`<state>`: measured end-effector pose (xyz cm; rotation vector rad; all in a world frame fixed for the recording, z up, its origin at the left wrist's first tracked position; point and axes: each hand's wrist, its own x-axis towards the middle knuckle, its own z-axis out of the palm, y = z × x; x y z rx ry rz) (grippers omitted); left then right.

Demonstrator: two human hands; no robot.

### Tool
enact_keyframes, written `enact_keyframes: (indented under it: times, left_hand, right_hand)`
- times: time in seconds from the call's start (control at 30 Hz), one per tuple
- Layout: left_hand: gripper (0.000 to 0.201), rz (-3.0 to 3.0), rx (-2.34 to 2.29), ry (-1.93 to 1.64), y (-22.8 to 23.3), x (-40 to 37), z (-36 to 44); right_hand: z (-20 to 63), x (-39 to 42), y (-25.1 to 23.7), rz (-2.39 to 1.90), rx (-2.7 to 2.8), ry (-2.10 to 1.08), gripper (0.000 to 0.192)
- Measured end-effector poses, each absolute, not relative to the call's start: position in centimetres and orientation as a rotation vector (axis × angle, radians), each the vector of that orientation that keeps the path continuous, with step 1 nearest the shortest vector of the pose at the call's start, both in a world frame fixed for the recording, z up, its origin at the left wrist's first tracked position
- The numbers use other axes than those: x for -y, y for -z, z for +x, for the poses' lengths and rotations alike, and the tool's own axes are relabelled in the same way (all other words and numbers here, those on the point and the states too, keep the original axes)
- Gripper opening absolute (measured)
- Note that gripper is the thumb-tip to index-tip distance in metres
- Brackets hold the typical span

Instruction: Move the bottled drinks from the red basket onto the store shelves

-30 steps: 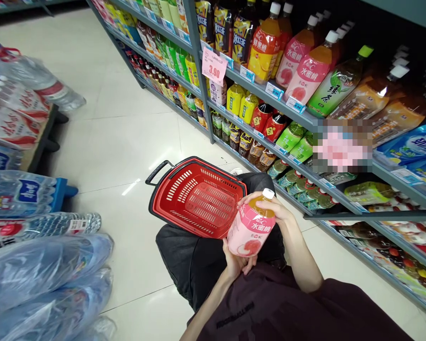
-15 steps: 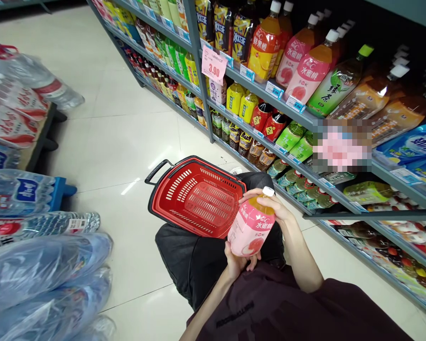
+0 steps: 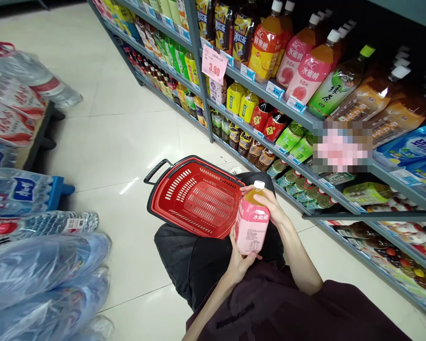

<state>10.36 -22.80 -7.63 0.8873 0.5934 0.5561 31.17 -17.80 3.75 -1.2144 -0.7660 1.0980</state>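
A peach drink bottle [image 3: 252, 229] with a pink label and white cap is held nearly upright in front of my lap. My left hand [image 3: 240, 263] is closed around its base, with the thumb along the lower edge. Near the neck, my right hand [image 3: 271, 206] wraps round the bottle's upper part; some of its fingers are hidden behind it. The label side with small printed text faces me. Just beyond my knees a red shopping basket [image 3: 159, 203] rests on the floor, its black handle folded to the far left side.
Drink shelves [image 3: 244, 78] run along the right, lined with several bottles and price tags. A pink price sign [image 3: 214, 65] hangs from the shelf post. To my left stand wrapped water bottle packs [image 3: 39, 265] and a pallet [image 3: 44, 128] stacked with bottles.
The bottle has been turned in my hands, so the printed text side now faces me instead of the peach picture. It also stands more upright and slightly further left.
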Motion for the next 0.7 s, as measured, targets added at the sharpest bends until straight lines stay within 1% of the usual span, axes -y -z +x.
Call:
enact_keyframes:
  times: [0.13, 0.27, 0.37, 0.5, 0.7]
  left_hand:
    - [0.131, 0.977, -0.721, -0.631, 7.1, 22.7, 10.6]
    - [0.133, 1.062, -0.749, -0.694, 6.1, 22.0, 10.4]
    - [0.120, 1.066, -0.711, -0.707, 5.2, 21.8, 10.1]
    - [0.099, 1.133, -0.798, -0.741, 4.9, 22.0, 10.0]
    - [0.089, 1.470, -0.829, -0.985, 4.4, 21.9, 10.4]
  right_hand:
    - [31.1, 18.1, -3.8, -1.190, 0.748, -1.141, 0.038]
    - [31.2, 18.4, -3.9, -1.180, 0.721, -1.165, 0.042]
    - [31.2, 18.5, -3.9, -1.161, 0.691, -1.174, 0.041]
    - [31.2, 18.5, -3.7, -1.121, 0.647, -1.174, 0.039]
    - [31.3, 18.4, -3.6, -1.089, 0.548, -1.088, 0.036]
